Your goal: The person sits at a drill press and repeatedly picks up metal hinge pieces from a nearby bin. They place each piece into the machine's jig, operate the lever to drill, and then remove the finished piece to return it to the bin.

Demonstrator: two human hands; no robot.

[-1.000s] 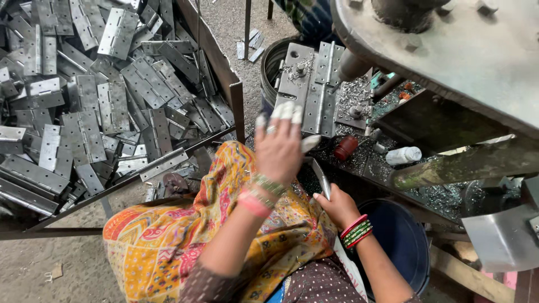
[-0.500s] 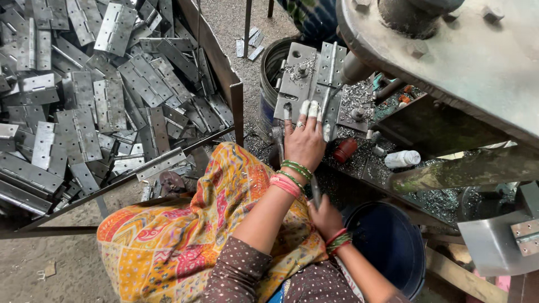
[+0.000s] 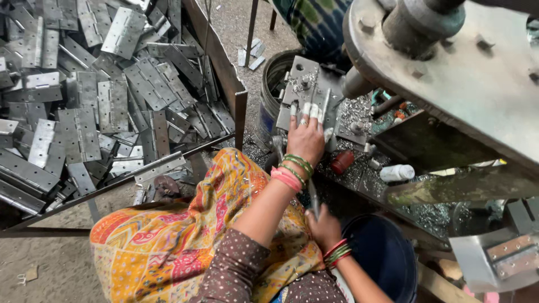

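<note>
A big bin of steel hinges [image 3: 112, 101] fills nine o'clock, a blue bucket [image 3: 387, 258] sits at five, the left hand [image 3: 306, 137] presses flat, fingers spread, on the hinge plate [image 3: 306, 90] at twelve, and the right hand [image 3: 324, 227] grips a thin metal strip [image 3: 313, 196].

Hinges [image 3: 84, 120]: dull grey metal, smooth; bucket [image 3: 387, 255] glossy plastic; skirt [image 3: 185, 235] printed cloth.

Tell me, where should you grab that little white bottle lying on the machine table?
Grip the white bottle across its round middle, coming from above. It lies on its side among metal shavings, with the press body close behind, so the top is the open side.
</note>
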